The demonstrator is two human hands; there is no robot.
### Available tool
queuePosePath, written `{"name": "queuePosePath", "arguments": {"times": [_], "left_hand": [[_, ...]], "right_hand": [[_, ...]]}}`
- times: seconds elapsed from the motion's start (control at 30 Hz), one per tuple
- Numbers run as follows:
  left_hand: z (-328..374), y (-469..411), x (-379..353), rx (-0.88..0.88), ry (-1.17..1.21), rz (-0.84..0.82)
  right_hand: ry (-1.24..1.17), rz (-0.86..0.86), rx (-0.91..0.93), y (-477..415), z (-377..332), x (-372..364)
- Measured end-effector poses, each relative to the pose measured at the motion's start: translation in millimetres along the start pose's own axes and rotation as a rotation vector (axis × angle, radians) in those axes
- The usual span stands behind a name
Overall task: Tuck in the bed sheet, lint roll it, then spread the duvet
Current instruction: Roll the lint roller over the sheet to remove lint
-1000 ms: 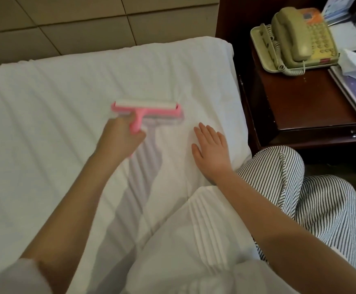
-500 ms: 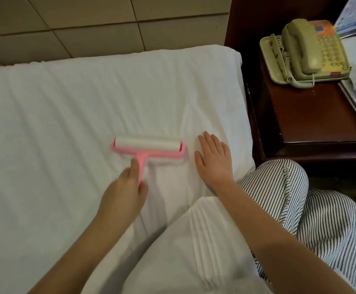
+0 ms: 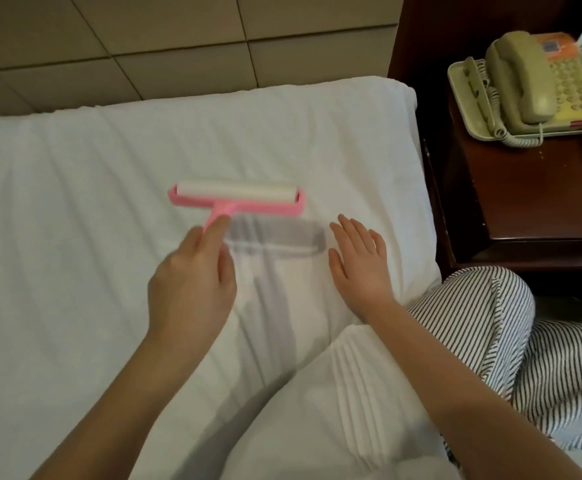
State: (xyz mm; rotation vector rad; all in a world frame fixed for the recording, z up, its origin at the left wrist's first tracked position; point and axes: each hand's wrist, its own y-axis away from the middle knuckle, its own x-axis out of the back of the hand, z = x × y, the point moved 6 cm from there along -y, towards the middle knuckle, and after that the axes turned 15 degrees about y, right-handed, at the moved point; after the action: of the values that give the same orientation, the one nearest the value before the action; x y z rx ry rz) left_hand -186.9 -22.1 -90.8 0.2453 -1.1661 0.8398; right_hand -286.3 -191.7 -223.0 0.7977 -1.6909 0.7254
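Note:
A white bed sheet (image 3: 92, 220) covers the mattress, with soft wrinkles running across it. My left hand (image 3: 192, 289) grips the pink handle of a lint roller (image 3: 236, 197), whose white roll lies crosswise. The roller hangs a little above the sheet and casts a shadow just below it. My right hand (image 3: 359, 265) rests flat on the sheet to the right of the roller, fingers straight. A pleated white fabric (image 3: 345, 393), possibly the duvet, lies bunched at the bottom centre.
A dark wooden nightstand (image 3: 525, 209) stands right of the bed with a beige telephone (image 3: 528, 84) on it. Papers lie at its right edge. Tiled floor (image 3: 144, 39) lies beyond the bed. My striped trouser knee (image 3: 483, 327) rests by the bed corner.
The roller was drawn toward me along the sheet, then pushed away again and lifted slightly. My right hand has stayed flat in the same place.

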Motion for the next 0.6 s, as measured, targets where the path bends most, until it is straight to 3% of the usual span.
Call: {"name": "queuePosePath", "arguments": {"times": [0.13, 0.27, 0.4, 0.47, 0.6], "left_hand": [[-32, 17, -40, 0.085, -0.034, -0.197], [-46, -48, -73, 0.053, -0.01, -0.088], [-28, -109, -87, 0.1, 0.001, -0.126], [-23, -93, -80, 0.129, -0.068, -0.173], [-12, 8, -47, 0.009, -0.239, -0.311]], "right_hand": [[0.07, 0.04, 0.06, -1, -12, 0], [0.069, -0.017, 0.053, -8, -21, -10], [0.085, -0.094, 0.034, -10, -27, -24], [0.117, -0.11, 0.028, -9, -23, -27], [0.121, -0.116, -0.036, -7, -15, -25]]}}
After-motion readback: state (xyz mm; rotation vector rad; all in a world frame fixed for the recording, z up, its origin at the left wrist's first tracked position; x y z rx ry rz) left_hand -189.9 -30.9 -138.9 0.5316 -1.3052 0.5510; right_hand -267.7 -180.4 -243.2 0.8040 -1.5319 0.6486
